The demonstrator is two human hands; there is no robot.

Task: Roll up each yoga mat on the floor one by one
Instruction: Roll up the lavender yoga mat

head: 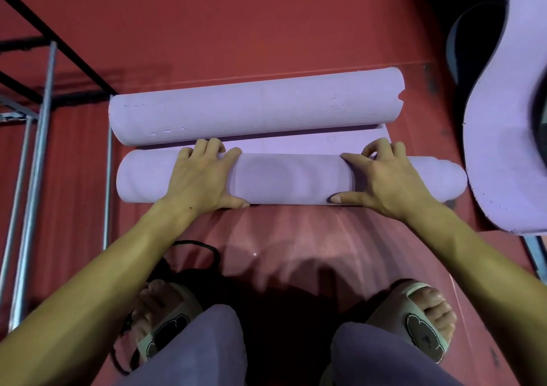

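A purple yoga mat (290, 178) lies as a roll across the red floor just in front of my feet. A short flat strip of it (296, 145) still shows beyond the roll. My left hand (204, 175) grips the roll left of its middle, fingers curled over the top and thumb at the near side. My right hand (381, 175) grips it right of the middle the same way. A second purple mat (254, 107), fully rolled, lies parallel just beyond, touching the flat strip.
A metal frame (35, 136) of black and silver bars stands at the left. Another purple mat (509, 119) curves upright at the right edge. A black cord (201, 249) lies on the red floor (236, 30) near my left foot.
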